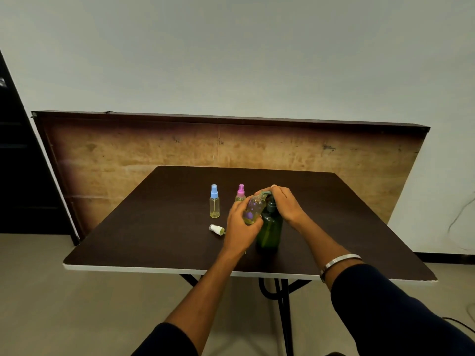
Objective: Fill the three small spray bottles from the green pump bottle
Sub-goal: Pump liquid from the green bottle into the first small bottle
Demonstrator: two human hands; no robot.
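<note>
The green pump bottle stands upright near the middle of the dark table. My right hand rests on top of its pump head. My left hand holds an uncapped small clear bottle with purple dots, tilted, its mouth up against the pump spout. A little yellowish liquid shows in its bottom. A blue-capped spray bottle stands to the left with liquid low in it. Behind my left hand stands a pink-capped spray bottle, partly hidden. A loose white spray cap lies on the table.
A folded table top leans upright against the wall behind the table. A dark cabinet stands at the far left. The table's white front edge is close to me, with black legs beneath.
</note>
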